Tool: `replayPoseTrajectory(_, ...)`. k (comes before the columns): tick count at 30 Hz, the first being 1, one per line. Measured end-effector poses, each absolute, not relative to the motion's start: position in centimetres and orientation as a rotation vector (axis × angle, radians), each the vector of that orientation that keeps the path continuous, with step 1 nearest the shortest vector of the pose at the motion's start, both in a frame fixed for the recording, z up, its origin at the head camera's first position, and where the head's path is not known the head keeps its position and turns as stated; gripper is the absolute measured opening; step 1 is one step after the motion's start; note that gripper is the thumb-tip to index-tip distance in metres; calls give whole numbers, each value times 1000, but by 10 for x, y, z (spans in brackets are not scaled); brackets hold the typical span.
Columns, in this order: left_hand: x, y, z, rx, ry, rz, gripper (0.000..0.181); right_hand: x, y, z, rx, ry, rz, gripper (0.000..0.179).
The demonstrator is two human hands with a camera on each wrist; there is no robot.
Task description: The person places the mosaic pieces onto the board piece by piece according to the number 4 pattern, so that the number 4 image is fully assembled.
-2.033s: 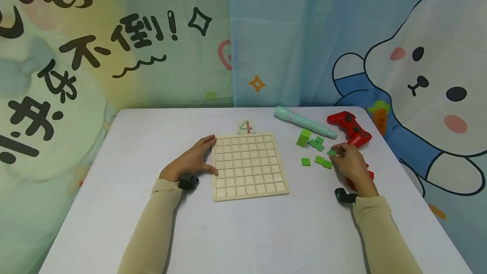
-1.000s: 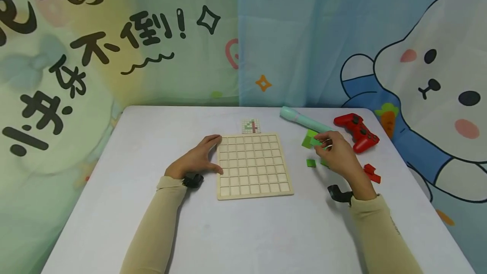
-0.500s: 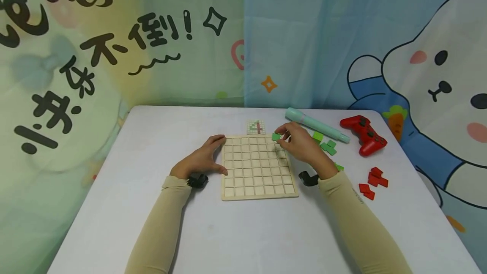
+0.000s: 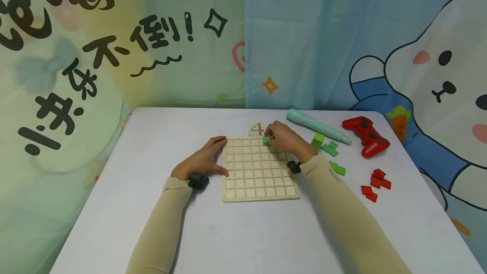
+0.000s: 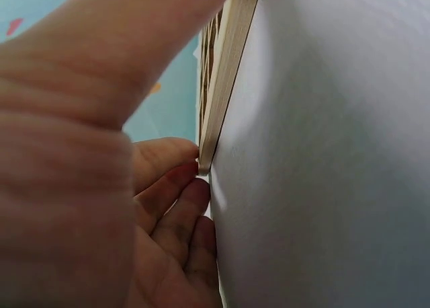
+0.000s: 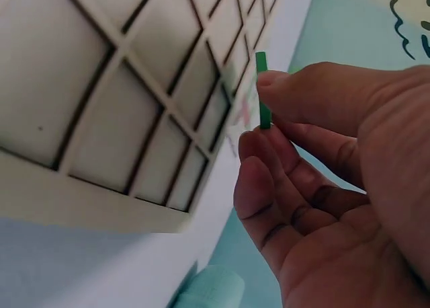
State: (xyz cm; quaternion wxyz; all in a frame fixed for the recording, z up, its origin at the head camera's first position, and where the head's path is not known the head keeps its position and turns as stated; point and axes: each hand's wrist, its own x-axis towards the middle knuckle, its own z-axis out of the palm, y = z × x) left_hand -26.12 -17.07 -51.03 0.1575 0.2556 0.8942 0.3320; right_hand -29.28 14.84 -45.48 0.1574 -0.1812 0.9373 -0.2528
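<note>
Thumb and fingertips of the right hand (image 4: 286,138) pinched a green tile (image 4: 265,139) at the far edge of the wooden board (image 4: 256,172) — a grip seemingly chosen to suit so small and thin a piece. Whether the tile touched the board could not be told. The left hand (image 4: 201,160) was spread, its thumb against the board's left edge and its other fingers at the far left corner, apparently to stop the board sliding.

So the tile lay within the right hand's own grip, well to the right of the left hand, and the gridded board stretched from one hand to beneath the other. Just beyond its far edge was a small card (image 4: 254,129) with a green and red pattern, probably put there to be easily seen.

Off to the right lay loose green tiles (image 4: 332,152) with a green block (image 4: 318,140) near them, and farther out some red tiles (image 4: 380,179) — grouped by colour, it seemed, for easy picking. Behind the green pieces were a teal tube (image 4: 318,127) and, to its right, a red game controller (image 4: 366,135). All rested on a white table (image 4: 209,231), backed by printed cloth (image 4: 281,33).
</note>
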Motion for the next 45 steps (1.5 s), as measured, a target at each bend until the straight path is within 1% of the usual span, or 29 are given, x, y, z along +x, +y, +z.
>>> replayPoseTrajectory(10,-259,-164,-501,738,2557,932,123,-294,148,-460,-562,2703,-670,25)
replayPoseTrajectory(22,-261,-164,-505,734,2558,922,124,-294,145,-464,-613,2704,-706,21)
replayPoseTrajectory(27,-263,-164,-507,734,2556,923,123,-293,143,-467,-604,2725,-698,15)
replayPoseTrajectory(30,-263,-166,-508,734,2565,911,124,-291,141,-468,-573,2736,-693,19)
replayPoseTrajectory(33,-262,-170,-510,727,2580,896,125,-285,141,-467,-547,2743,-720,32)
replayPoseTrajectory(36,-261,-168,-511,732,2581,892,125,-272,153,-462,-526,2777,-776,39)
replayPoseTrajectory(39,-260,-167,-510,733,2585,888,125,-256,174,-452,-504,2833,-920,39)
replayPoseTrajectory(43,-260,-168,-508,740,2589,884,124,-233,216,-437,-309,2876,-1170,36)
replayPoseTrajectory(45,-260,-169,-508,738,2582,888,124,-223,239,-432,-129,2882,-1292,37)
